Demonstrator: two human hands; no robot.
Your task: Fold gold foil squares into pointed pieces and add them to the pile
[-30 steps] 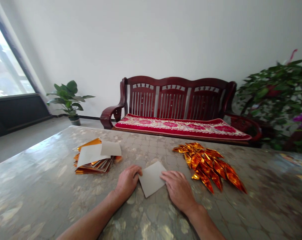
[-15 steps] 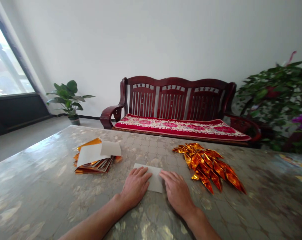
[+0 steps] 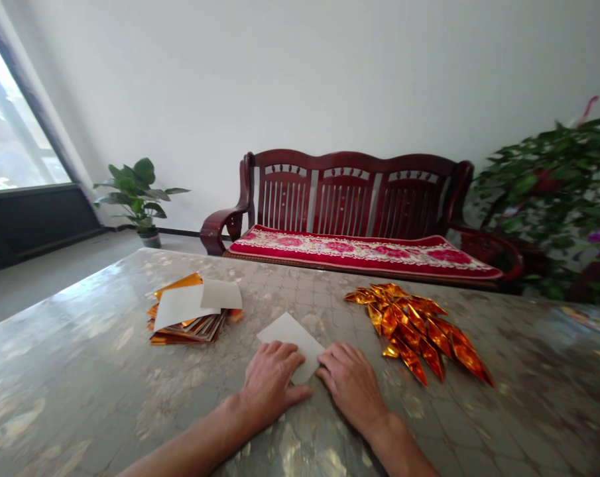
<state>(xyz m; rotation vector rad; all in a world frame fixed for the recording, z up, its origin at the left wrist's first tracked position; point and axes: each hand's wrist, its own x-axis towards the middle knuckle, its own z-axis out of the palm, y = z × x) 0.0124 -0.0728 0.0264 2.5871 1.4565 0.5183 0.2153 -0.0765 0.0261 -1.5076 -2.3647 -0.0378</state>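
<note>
A pale sheet of paper (image 3: 292,331) lies turned cornerwise on the patterned table, one corner pointing away. My left hand (image 3: 274,376) rests over its left near part, thumb held apart from the other fingers. At its right corner is my right hand (image 3: 349,377), fingers bent and drawn together at the paper's edge; whether they pinch it is unclear. To the left sits a stack of orange-gold and pale sheets (image 3: 185,315). Several shiny orange folded foil pieces (image 3: 409,324) lie in a heap on the right.
The table (image 3: 81,358) has a glossy patterned cover. Something flat and colourful (image 3: 585,321) lies at its far right. Beyond stand a dark red wooden bench (image 3: 344,205), a potted plant (image 3: 143,192) and leafy greenery (image 3: 558,192).
The pale sheet has turned from nearly square-on to cornerwise. My left thumb has spread away from the fingers, and my right fingers have bent more at the sheet's edge.
</note>
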